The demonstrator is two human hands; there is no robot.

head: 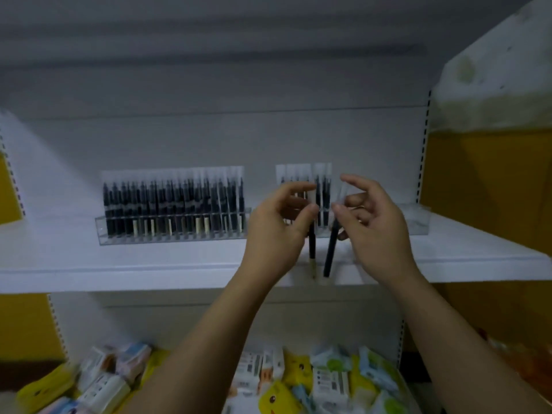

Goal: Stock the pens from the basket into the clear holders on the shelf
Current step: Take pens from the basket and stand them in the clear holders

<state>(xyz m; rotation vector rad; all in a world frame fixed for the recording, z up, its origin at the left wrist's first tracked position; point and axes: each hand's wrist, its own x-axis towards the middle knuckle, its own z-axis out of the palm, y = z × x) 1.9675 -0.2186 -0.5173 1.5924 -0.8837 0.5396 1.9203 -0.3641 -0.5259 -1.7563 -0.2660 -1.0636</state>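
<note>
backdrop: a dim shop shelving unit with a white back panel (209,138), slotted uprights and a yellow wall (484,189) at either side.
shelf: the white shelf (149,264) carries both clear holders pushed up against the back panel, so the pens stand upright and face outward.
lower level: a loose jumble of small packets (328,380) in white, yellow and pale blue lies below; it is no part of this job.
left holder: the long clear left holder (170,234) is packed end to end with stocked pens (167,204), dark barrels in clear sleeves. it looks full.
right holder: the right holder (415,222) has only a few sleeved pens (321,198) at its left end. its right end is bare, so new stock likely goes there.
left hand: the left hand (277,231) is raised in front of the right holder's filled part. its grip is a thumb-and-finger pinch on the top of the left pen (312,246).
right hand: the right hand (376,225) is just beside it. thumb and forefinger pinch the sleeve top of the right pen (330,252), and the other fingers are loosely spread.
pens in hand: both hang tip down, side by side but apart, in front of the shelf edge. holding them by the top leaves the lower end free to drop into a slot.
basket: not in view.
step in hand: probably lining each pen up over the next free slot. motion blur hides the exact slot.
</note>
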